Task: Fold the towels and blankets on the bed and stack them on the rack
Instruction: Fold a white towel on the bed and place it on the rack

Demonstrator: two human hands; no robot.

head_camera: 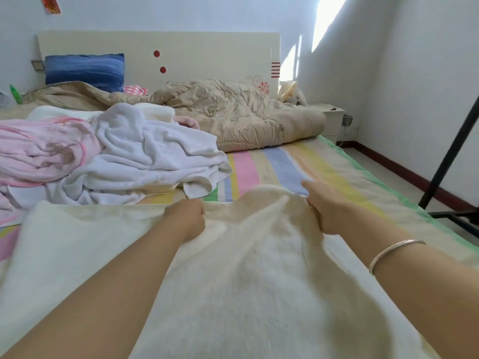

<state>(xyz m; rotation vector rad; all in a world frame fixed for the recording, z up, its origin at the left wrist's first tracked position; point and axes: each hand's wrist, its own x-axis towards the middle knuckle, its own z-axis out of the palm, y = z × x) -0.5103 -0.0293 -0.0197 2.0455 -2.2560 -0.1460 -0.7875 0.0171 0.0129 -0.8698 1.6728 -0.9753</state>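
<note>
Blankets and towels, three loose pieces on the bed (337, 172), whose sheet is striped in pink, blue, yellow and green.

One cream blanket (259, 281): thick, fluffy pile, spread flat across the near part of the bed under both forearms, its far edge bunched into a soft hump between the hands.

One white towel (145, 156): thin terry, crumpled in a heap at left, just beyond the cream blanket.

One pink blanket (44, 151): soft, rumpled, with darker pink trim, lying against the white towel.

Two hands. The left hand (188, 218) has its fingers curled tight around the far edge of the cream blanket. The right hand (325, 206) pinches the same edge, thumb pressed into the pile and fingers reaching forward. One thin silver bangle (394, 252) sits on the right forearm.

One beige quilt (233, 112): puffy, stitched, bundled by the headboard (207, 53), which is a flat cream panel with two red dots.

One blue pillow (84, 69): rectangular, upright against the headboard.

One rack (449, 154): slim black metal pole and foot, standing on the floor to the right of the bed.
</note>
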